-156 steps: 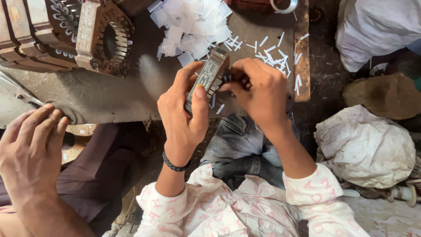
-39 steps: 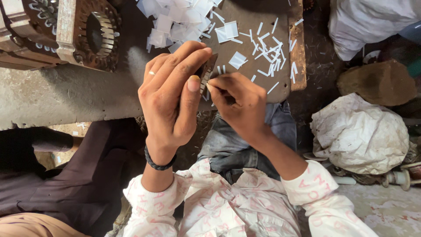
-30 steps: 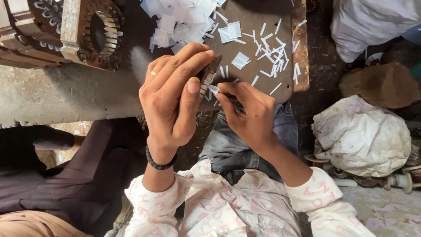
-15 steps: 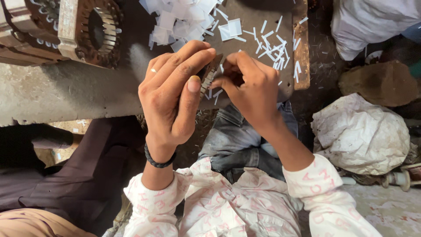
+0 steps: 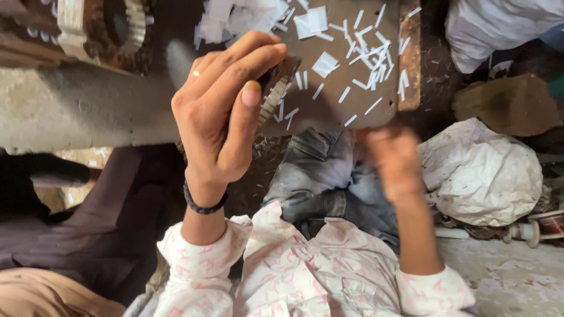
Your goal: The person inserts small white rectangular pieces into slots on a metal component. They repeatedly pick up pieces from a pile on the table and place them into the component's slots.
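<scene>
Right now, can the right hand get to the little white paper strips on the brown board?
Probably yes. The right hand, blurred, hangs just below the board, and the paper strips lie open on top with nothing over them. The left hand, gripping a toothed metal part, stays off to the side.

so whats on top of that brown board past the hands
White paper strips and some larger white paper squares lie scattered on the brown board. The left hand, gripping a slotted metal part, covers the board's left edge, so anything lying there is hidden.

A motor-repair workshop: slotted stator cores (image 5: 111, 26), cut insulation paper strips (image 5: 370, 58) on a worn metal plate (image 5: 346, 111).
</scene>
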